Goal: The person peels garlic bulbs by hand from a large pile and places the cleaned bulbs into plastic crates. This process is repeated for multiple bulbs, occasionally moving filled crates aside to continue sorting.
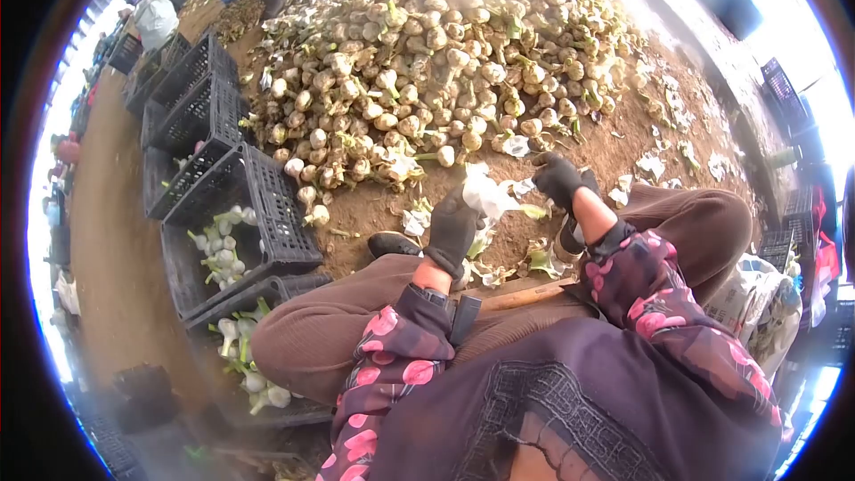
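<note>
My left hand point(454, 224), in a dark glove, is closed round the lower left side of a white garlic bulb point(485, 193) with loose, papery skin. The bulb's green-white stem point(533, 210) points right, towards my other hand. My right hand point(561, 180), also gloved, is just above and right of the stem, its fingers curled in; whether anything is between them is too small to tell. Peeled skins point(541, 256) lie on the soil below both hands. A wooden handle point(525, 295) rests across my lap.
A big heap of garlic point(427, 62) lies ahead. Black crates point(287, 214) line the left side, the nearer ones holding cleaned bulbs point(223, 249). A white sack point(757, 307) stands by my right knee. Another person point(156, 16) is at the far left.
</note>
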A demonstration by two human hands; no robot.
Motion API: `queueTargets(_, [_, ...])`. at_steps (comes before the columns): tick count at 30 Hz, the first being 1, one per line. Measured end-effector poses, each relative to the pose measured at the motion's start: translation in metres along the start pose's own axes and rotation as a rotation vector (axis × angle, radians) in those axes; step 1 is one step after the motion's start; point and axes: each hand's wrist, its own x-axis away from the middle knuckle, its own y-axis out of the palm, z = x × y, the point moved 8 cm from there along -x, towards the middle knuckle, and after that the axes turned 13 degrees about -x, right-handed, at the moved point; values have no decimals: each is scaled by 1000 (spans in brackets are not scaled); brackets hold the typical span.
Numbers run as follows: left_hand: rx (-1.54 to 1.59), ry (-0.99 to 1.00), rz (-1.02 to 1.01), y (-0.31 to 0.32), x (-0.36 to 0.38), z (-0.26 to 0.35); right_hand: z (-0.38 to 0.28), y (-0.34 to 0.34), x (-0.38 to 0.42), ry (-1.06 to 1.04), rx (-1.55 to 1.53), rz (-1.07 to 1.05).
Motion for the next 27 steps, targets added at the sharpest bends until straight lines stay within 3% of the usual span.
queueTargets(1, [-84,-74,49,-5,-1,-6,6,5,12,-34,-1,106])
queueTargets(2, [-169,-152,96,-10,1,-12,-77,20,47,-108,-168,-71])
queueTargets(3, [-164,-157,102,-10,2,-9,-81,43,44,-112,-521,-277])
queueTargets(5, [-296,-303,114,-11,3,-9,-125,68,59,-126,-710,-570])
queueTargets(7, [-205,-343,49,-12,1,-17,-131,80,50,-269,-585,-536])
queueTargets(9, [-274,-355,-17,-8,2,-22,-140,73,50,-110,-956,-238])
queueTargets(11, [-416,-296,-27,-4,4,-16,-140,65,40,-253,-905,-155])
queueTargets(13, [-312,-216,59,-3,6,-11,-133,58,29,-174,-800,-45])
queueTargets(14, [-484,-251,84,-9,4,-16,-127,52,20,-307,-734,48])
queueTargets(15, [-482,-246,86,-9,2,-22,-113,35,14,-280,-107,263])
queueTargets(16, [-360,6,75,-4,-2,-9,-89,31,6,-195,29,258])
queueTargets(17, [-248,255,79,-7,0,9,-59,32,-4,-119,157,239])
queueTargets(18, [-129,75,109,-7,1,8,-23,49,-15,-205,398,20])
queueTargets(19, [-77,21,146,-11,6,9,-33,70,1,-59,512,-366])
queueTargets(20, [-72,-31,109,-17,1,-8,-50,64,17,127,683,-350])
queueTargets(21, [63,-17,252,-24,-1,-16,-46,55,11,147,681,-272])
queueTargets(22, [108,-99,324,-30,1,-19,-37,43,-4,93,545,-145])
queueTargets(23, [45,-30,434,-39,-3,-28,-27,34,-21,51,403,-19])
queueTargets(25, [168,-54,578,-43,7,-13,-41,40,-28,307,-644,40])
queueTargets(26, [67,-68,631,-48,6,-11,-79,59,-19,329,-930,-8])
queueTargets(27, [-33,-87,679,-50,5,-11,-131,75,-15,57,-1001,-203])
